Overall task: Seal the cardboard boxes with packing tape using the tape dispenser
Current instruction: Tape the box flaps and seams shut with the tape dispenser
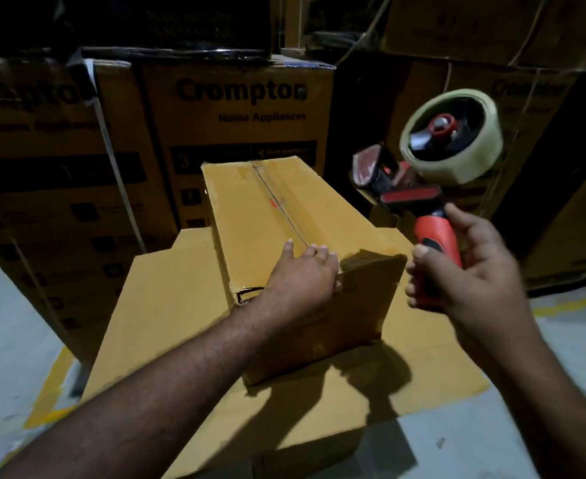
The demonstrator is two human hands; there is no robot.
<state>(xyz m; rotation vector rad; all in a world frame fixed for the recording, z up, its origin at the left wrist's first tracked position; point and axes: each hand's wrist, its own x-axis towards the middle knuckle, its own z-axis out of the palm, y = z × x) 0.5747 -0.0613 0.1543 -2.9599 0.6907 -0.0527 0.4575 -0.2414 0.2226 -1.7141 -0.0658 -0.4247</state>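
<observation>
Head view: on the larger box (167,305) sits 1 small box (250,216), left hand (301,274) pressing flat on its near edge, right hand (471,267) gripping the dispenser (436,160) raised clear at right, which next, I judge, must meet the top seam (279,207).

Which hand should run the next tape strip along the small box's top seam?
Right. The right hand grips the tape dispenser beside the small box; the left hand rests on its near end.
</observation>
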